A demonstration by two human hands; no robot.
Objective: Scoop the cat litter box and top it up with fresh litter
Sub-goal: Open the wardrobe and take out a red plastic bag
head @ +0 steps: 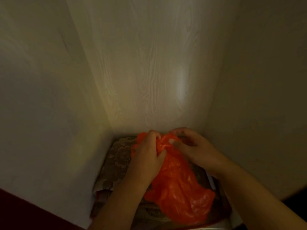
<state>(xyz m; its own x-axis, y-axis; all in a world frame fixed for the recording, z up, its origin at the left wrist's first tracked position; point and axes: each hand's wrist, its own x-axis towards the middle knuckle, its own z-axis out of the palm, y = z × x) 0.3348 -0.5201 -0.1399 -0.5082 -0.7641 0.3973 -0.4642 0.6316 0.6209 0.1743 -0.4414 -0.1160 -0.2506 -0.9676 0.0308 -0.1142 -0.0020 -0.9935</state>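
An orange plastic bag (pixel 176 185) lies crumpled on patterned folded fabric inside a dim cupboard compartment. My left hand (pixel 147 153) pinches the bag's upper end from the left. My right hand (pixel 191 146) grips the same bunched end from the right, thumb pressed on the plastic. Both hands meet at the bag's top, close to the back panel. No litter box, scoop or litter shows in this view.
The patterned beige-brown fabric (pixel 116 163) covers the compartment floor under the bag. A pale wood-grain back panel (pixel 152 72) and two plain side walls (pixel 41 97) close the space in tightly. A dark red edge (pixel 25 213) runs along the lower left.
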